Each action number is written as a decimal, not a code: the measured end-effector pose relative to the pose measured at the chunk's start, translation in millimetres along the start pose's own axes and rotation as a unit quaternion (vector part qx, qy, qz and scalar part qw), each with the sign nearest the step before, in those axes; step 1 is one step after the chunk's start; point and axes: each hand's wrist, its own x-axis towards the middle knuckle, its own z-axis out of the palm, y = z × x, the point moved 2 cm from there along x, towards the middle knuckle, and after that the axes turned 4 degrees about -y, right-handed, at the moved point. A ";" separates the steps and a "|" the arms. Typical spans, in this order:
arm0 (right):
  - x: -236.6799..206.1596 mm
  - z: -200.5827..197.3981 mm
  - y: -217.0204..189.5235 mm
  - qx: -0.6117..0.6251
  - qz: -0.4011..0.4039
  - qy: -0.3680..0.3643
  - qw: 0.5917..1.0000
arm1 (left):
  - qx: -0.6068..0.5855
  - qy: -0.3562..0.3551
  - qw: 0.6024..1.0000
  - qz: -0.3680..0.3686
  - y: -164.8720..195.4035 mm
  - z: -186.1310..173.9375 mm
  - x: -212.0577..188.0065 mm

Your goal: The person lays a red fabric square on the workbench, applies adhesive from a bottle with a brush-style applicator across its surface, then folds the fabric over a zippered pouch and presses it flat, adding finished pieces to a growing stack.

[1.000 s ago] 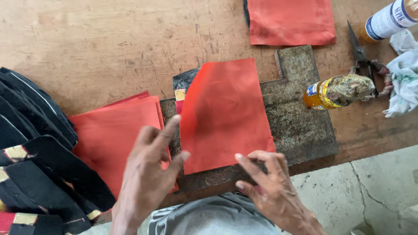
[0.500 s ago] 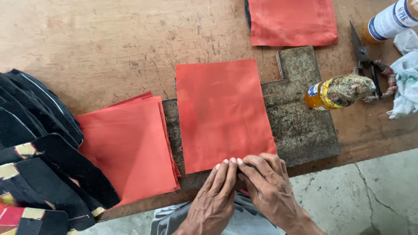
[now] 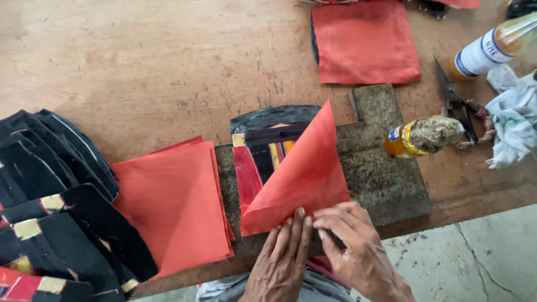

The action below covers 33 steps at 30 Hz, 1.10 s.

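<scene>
Just above the fingertips lies a plain orange-red square sheet; beyond it shows a black curved panel with red and yellow stripes. Left of the fingers sit a matching orange-red sheet stack and black curved pieces with yellow patches.
</scene>
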 end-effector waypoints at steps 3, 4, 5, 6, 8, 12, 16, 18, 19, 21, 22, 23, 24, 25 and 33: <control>21.5 -7.5 12.3 -0.033 0.023 0.036 0.998 | -0.025 0.016 1.000 0.010 -2.3 7.6 -5.7; 33.1 -10.9 20.2 -0.054 0.041 0.046 0.997 | -0.040 0.016 0.999 0.010 -4.4 9.3 -8.1; 45.6 -14.4 28.9 -0.075 0.057 0.056 0.994 | -0.030 0.015 0.999 0.016 -5.8 10.8 -9.6; 59.2 -16.3 38.4 -0.056 0.088 0.053 0.993 | -0.017 0.015 0.999 0.022 -7.7 11.2 -10.6; 87.3 -19.2 58.2 -0.008 0.104 0.052 0.993 | -0.015 0.025 0.999 0.039 -12.5 7.6 -10.5; 130.7 -11.8 93.9 0.061 0.082 0.026 0.994 | -0.134 0.052 0.988 0.062 -26.7 -24.8 -11.9; 146.5 1.2 112.8 0.137 0.055 0.022 0.989 | -0.227 0.181 0.955 -0.060 -48.2 -80.5 -9.4; 146.4 7.5 118.8 0.307 0.136 0.003 0.942 | -0.204 0.190 0.949 -0.149 -66.6 -100.5 1.8; 145.6 10.4 120.2 0.387 0.171 -0.006 0.906 | -0.189 0.198 0.942 -0.192 -75.0 -108.0 8.6; 141.6 12.0 116.7 0.384 0.108 -0.013 0.917 | -0.218 0.110 0.945 -0.218 -84.1 -112.3 25.2; 136.5 12.3 114.6 0.383 0.081 -0.018 0.920 | -0.235 0.061 0.942 -0.232 -84.0 -112.5 28.5; 130.8 13.1 113.6 0.351 0.088 -0.021 0.932 | -0.218 0.068 0.950 -0.213 -81.1 -114.4 30.3; 124.3 13.6 112.4 0.318 0.094 -0.021 0.943 | -0.200 0.073 0.958 -0.191 -77.0 -115.1 31.0; 116.9 12.0 111.2 0.284 0.102 -0.021 0.953 | -0.183 0.079 0.965 -0.168 -73.3 -115.5 30.9; 55.5 -29.2 65.5 0.136 0.338 -0.085 0.927 | -0.266 0.112 0.947 -0.142 -64.8 -108.1 36.0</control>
